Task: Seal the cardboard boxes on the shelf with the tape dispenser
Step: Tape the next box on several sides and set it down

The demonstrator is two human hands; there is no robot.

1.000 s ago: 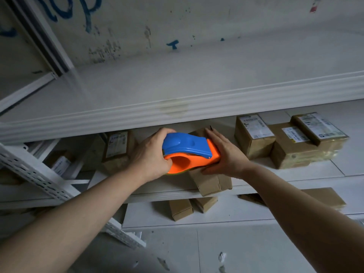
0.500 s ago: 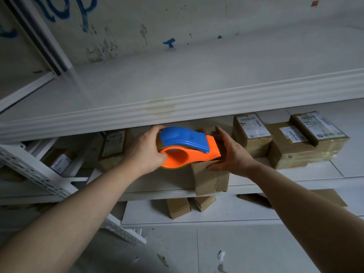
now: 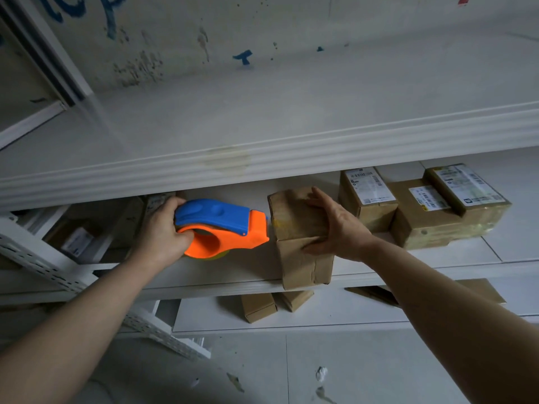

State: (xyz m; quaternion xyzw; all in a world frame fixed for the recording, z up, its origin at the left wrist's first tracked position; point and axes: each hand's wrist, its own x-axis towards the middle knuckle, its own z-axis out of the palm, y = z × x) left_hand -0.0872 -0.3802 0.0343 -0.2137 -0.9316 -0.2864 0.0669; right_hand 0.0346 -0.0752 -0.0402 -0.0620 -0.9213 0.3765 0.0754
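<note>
- I have the tape dispenser (image 3: pixel 221 225) in my left hand (image 3: pixel 163 234), fingers curled through its orange loop and clenched on the handle.
- Its long axis runs left to right along the middle shelf (image 3: pixel 204 275); the blue top faces up and the orange nose points right, at the left side of the box.
- The nose sits just beside the cardboard box (image 3: pixel 300 237), at its upper left edge; I cannot tell whether it actually touches.
- My right hand (image 3: pixel 335 225) lies on the top and right side of that box, fingers spread across the top and thumb low on the front, holding it down.
- The box stands at the shelf's front edge, its long axis running front to back, the near end hanging a little over the lip.
- To the right I count three labelled boxes (image 3: pixel 420 205) clustered together, the rightmost one stacked on the middle one.
- On the lower shelf (image 3: pixel 320 319) I count two small boxes (image 3: pixel 271 304) side by side and one flat piece of cardboard (image 3: pixel 481 290) to the right.
- Left of my hand, more boxes sit in shadow; I cannot count them.
</note>
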